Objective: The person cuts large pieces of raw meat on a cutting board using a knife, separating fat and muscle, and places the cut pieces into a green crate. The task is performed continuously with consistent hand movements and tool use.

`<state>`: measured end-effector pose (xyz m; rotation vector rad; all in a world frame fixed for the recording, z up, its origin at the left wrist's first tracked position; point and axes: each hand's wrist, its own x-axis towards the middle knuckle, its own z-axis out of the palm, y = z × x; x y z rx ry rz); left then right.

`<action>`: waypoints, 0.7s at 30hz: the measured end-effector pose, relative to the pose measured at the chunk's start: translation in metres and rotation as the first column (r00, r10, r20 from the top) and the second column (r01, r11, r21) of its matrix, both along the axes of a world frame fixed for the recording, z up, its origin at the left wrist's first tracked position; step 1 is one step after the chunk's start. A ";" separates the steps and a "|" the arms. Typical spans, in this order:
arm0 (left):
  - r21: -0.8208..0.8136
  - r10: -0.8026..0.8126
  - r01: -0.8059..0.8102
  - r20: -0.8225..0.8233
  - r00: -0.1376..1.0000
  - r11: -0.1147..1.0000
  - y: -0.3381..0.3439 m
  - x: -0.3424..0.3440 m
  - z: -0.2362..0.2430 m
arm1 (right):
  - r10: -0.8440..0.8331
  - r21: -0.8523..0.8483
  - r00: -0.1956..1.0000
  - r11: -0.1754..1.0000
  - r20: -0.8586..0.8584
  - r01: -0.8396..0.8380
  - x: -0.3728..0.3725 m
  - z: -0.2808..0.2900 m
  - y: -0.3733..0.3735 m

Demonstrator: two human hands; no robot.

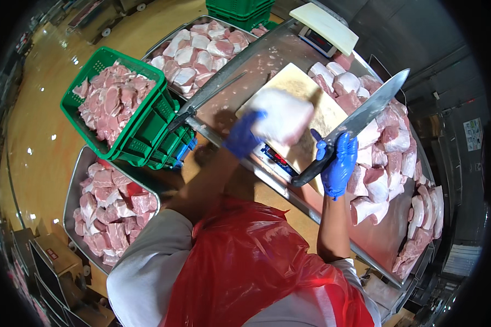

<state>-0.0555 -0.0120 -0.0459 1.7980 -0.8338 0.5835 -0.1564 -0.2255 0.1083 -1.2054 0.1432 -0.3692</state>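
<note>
My left hand (pixel 243 135), in a blue glove, grips a thick piece of meat (pixel 283 115) with a white fat side. Hand and meat are smeared by motion above a pale cutting board (pixel 330 109). That board lies over a scale with a lit red display (pixel 278 158) at the table's near edge. In my gloved right hand (pixel 341 163) is a large knife (pixel 377 103), held by its black handle. Its wide blade slants up and right, over a heap of meat pieces (pixel 390 139) on the table.
Left of the metal table (pixel 245 71) stand stacked green crates (pixel 161 82) with meat cuts, and metal tubs of meat chunks (pixel 106 218) (pixel 199 52). A narrow black-handled blade or steel (pixel 213 98) lies at the left edge. Another scale (pixel 316 43) stands at the far end.
</note>
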 end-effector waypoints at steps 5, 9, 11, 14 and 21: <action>0.056 0.363 -0.359 -0.145 0.920 0.932 0.092 0.141 0.020 | -0.007 -0.154 0.999 0.988 0.035 0.013 -0.004 -0.009 -0.029; -0.557 0.043 -0.438 -0.584 0.811 0.705 0.214 0.220 -0.042 | -0.251 -0.190 0.964 0.954 -0.093 0.230 -0.057 -0.045 -0.066; -0.548 0.042 -0.481 -0.630 0.776 0.684 0.129 0.219 -0.022 | -0.460 -0.232 0.866 0.880 -0.196 0.415 -0.112 -0.078 -0.091; -0.196 0.077 -0.166 -0.395 0.915 0.967 -0.012 0.170 0.037 | -0.648 -0.407 0.712 0.747 -0.270 0.526 -0.196 -0.116 -0.121; 0.330 -0.385 0.492 -0.339 0.859 0.806 -0.347 0.069 0.067 | -0.803 -0.328 0.502 0.592 -0.321 0.737 -0.306 -0.141 -0.126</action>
